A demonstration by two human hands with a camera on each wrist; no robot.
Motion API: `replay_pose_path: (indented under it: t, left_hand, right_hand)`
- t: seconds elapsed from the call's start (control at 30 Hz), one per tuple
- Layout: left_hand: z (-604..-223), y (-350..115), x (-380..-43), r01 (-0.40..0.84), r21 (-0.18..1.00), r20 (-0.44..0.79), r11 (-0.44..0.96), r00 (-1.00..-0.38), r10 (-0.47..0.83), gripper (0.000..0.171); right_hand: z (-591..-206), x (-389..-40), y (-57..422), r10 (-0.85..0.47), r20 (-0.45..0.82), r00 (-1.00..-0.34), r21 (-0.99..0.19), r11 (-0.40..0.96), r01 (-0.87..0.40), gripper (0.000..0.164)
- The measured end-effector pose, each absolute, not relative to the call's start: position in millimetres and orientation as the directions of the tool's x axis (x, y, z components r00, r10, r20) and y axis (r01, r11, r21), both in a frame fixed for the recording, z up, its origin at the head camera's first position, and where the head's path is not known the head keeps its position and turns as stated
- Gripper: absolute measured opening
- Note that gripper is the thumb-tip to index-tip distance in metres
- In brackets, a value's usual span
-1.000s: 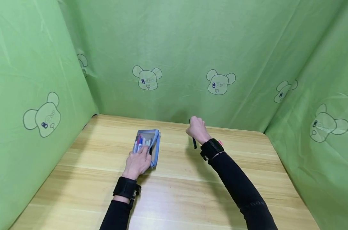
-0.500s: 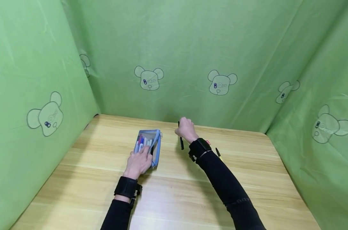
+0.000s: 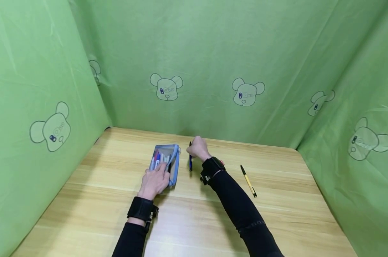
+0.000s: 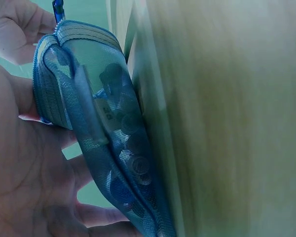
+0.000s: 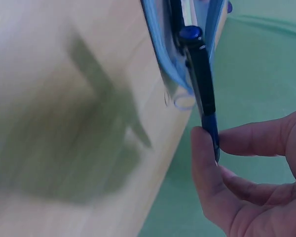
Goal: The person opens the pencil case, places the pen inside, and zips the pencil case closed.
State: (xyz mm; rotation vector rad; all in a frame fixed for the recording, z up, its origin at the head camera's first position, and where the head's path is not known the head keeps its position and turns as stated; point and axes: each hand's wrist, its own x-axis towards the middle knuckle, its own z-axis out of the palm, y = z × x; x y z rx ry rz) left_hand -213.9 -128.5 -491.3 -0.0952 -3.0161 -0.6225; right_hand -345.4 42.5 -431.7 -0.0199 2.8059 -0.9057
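Note:
A blue mesh pencil case [image 3: 175, 172] lies on the table with several pens inside, its zipper side gaping. My left hand [image 3: 153, 181] grips its near end; in the left wrist view the fingers spread along the mesh [image 4: 133, 123] and reach round the zipped edge. Just right of the case, my right hand [image 3: 198, 148] holds a dark blue and black pen [image 3: 190, 163]. The right wrist view shows thumb and fingertips pinching this pen [image 5: 201, 79] near one end. Its blue-topped end points toward the case and overlaps the opening there.
A yellow pen with a black cap [image 3: 248, 181] lies on the wooden table [image 3: 194, 221], right of my right forearm. Green cloth [image 3: 200, 46] with bear-head prints walls in the back and both sides.
My right hand has moved left with the pen, coming close beside the pencil case. The yellow pen, hidden at first, is now uncovered. My left hand keeps its place on the case.

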Motion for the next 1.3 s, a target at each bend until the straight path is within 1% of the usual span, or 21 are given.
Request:
replay_pose_path:
  t: [0.17, 0.37, 0.6, 0.8, 0.93, 1.07, 1.2, 1.3]
  left_hand:
    - [-491.4, -129.2, -213.4, 0.072, 0.398, 0.071, 0.914, -0.996, 0.048, 0.047]
    - [-491.1, -130.4, -212.6, 0.068, 0.407, 0.07, 0.911, -0.997, 0.043, 0.047]
    - [-491.1, -131.2, -212.6, 0.072, 0.406, 0.072, 0.911, -0.996, 0.047, 0.047]
    - [-490.9, -131.2, -211.8, 0.079, 0.395, 0.076, 0.915, -0.996, 0.054, 0.042]
    - [-490.3, -130.6, -211.8, 0.083, 0.392, 0.08, 0.916, -0.995, 0.056, 0.04]
    - [-489.0, -130.0, -211.5, 0.082, 0.392, 0.083, 0.916, -0.995, 0.054, 0.042]
    - [-489.0, -129.2, -211.5, 0.082, 0.388, 0.083, 0.918, -0.995, 0.053, 0.039]
    - [-489.3, -128.6, -211.8, 0.082, 0.386, 0.082, 0.919, -0.995, 0.055, 0.036]
  right_hand:
    - [-438.8, -341.4, 33.1, -0.076, -0.185, -0.98, -0.624, 0.779, 0.057, 0.042]
    - [-446.4, -337.7, 21.9, -0.067, -0.241, -0.968, -0.714, 0.688, 0.13, 0.04]
    - [-455.4, -332.9, 10.9, -0.053, -0.264, -0.963, -0.761, 0.625, 0.174, 0.036]
    - [-466.1, -328.4, 3.4, -0.053, -0.282, -0.958, -0.802, 0.561, 0.205, 0.037]
    - [-470.0, -325.4, 1.1, -0.066, -0.277, -0.959, -0.843, 0.495, 0.21, 0.038]
    - [-472.0, -320.8, -1.8, -0.082, -0.277, -0.957, -0.878, 0.427, 0.217, 0.034]
    - [-473.6, -314.7, -6.0, -0.113, -0.297, -0.948, -0.907, 0.344, 0.243, 0.028]
    - [-474.5, -311.6, -8.4, -0.132, -0.306, -0.943, -0.92, 0.297, 0.257, 0.028]
